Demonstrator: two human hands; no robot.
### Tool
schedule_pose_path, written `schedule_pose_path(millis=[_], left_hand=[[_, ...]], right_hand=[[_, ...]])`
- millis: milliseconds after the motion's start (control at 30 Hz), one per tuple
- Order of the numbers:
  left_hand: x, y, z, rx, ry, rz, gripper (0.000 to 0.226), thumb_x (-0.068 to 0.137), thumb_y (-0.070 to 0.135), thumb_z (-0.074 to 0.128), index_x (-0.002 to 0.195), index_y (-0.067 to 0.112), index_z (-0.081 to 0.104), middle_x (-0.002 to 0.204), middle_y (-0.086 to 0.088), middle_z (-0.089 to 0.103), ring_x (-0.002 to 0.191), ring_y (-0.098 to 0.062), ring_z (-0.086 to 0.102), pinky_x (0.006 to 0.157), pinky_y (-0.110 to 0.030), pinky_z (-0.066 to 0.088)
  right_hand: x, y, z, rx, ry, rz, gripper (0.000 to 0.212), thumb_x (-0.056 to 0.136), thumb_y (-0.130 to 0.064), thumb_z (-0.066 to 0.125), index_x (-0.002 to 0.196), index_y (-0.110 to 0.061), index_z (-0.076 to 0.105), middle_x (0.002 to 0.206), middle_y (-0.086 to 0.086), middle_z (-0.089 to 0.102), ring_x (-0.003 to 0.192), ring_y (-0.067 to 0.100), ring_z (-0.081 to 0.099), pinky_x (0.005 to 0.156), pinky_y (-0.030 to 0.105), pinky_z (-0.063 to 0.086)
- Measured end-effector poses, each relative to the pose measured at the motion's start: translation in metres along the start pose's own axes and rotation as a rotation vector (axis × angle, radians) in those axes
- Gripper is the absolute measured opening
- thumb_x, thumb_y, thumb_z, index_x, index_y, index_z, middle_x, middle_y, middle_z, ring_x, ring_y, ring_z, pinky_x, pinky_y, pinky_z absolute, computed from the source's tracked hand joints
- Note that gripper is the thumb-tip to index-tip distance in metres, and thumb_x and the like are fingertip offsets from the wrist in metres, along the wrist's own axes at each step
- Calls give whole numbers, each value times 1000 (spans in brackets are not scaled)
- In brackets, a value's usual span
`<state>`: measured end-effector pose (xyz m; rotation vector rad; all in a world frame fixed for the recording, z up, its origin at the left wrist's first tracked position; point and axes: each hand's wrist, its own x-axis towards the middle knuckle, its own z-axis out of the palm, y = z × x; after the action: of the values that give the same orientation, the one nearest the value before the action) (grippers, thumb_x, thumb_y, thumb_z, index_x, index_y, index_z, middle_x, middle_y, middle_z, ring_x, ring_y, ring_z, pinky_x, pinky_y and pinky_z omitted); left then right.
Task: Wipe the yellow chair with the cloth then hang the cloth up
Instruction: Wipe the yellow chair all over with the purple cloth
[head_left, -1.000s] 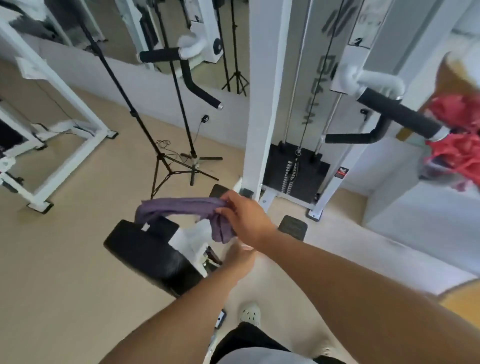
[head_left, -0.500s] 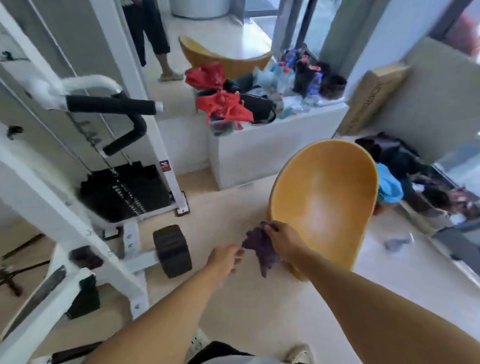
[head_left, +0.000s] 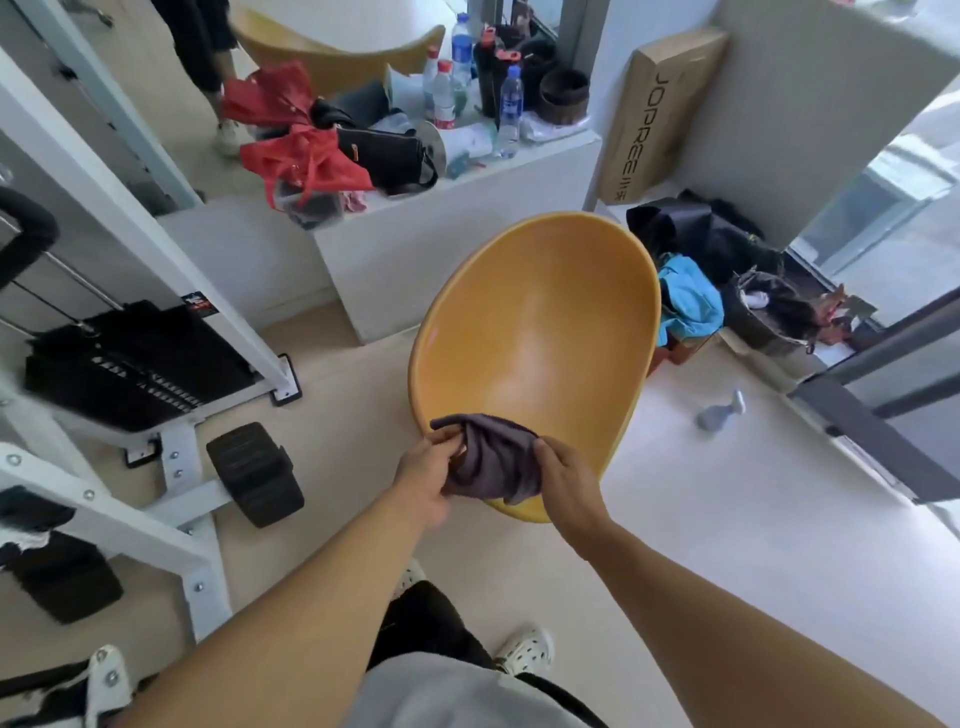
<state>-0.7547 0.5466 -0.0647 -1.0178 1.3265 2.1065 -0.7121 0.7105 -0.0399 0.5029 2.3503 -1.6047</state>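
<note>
Both hands (head_left: 423, 480) (head_left: 569, 480) grip purple cloth (head_left: 491, 460) at yellow chair (head_left: 540, 332) rim.

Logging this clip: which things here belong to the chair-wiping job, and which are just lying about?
Job: cloth, held by left hand and right hand; yellow chair.
Lying about: water bottles, red cloth, black bag, cardboard box, spray bottle.

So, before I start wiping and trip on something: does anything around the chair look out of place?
A spray bottle lies tipped over on the floor right of the yellow chair. Clothes and bags are heaped behind it.
</note>
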Motion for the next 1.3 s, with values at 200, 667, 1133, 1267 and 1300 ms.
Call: schedule_pose_path(millis=[200, 667, 1133, 1267, 1300], left_hand=[[22, -10, 33, 21, 137, -29, 23, 97, 8, 57, 115, 19, 62, 99, -15, 70, 73, -22, 65, 52, -21, 49], [100, -9, 86, 163, -123, -553, 41, 82, 42, 76, 101, 5, 75, 101, -11, 77, 86, -21, 72, 78, -28, 56], [98, -14, 163, 4, 242, -108, 20, 100, 34, 51, 116, 31, 63, 118, -6, 65, 93, -28, 66, 63, -38, 56], [84, -31, 198, -180, 280, -71, 37, 105, 30, 39, 140, 27, 51, 112, 1, 65, 98, -31, 69, 75, -52, 61], [83, -37, 200, -216, 277, -62, 43, 105, 22, 38, 147, 28, 42, 113, 1, 64, 98, -33, 70, 77, -52, 61]], right_hand=[[39, -6, -35, 308, 145, 315, 30, 104, -23, 42, 88, -17, 68, 88, 4, 69, 82, 16, 62, 71, 30, 48], [173, -11, -97, -150, -45, 324, 22, 102, -31, 50, 109, -20, 69, 99, 2, 71, 92, 22, 65, 82, 33, 50], [240, 15, -85, -362, -608, 237, 26, 98, -43, 55, 96, -26, 74, 102, 1, 73, 98, 25, 67, 85, 35, 50], [249, 24, -89, -373, -763, 299, 35, 86, -54, 69, 103, -24, 72, 95, 0, 77, 92, 22, 73, 89, 41, 60], [252, 27, -93, -390, -798, 317, 36, 85, -49, 73, 106, -20, 72, 96, 2, 77, 92, 24, 74, 88, 41, 60]])
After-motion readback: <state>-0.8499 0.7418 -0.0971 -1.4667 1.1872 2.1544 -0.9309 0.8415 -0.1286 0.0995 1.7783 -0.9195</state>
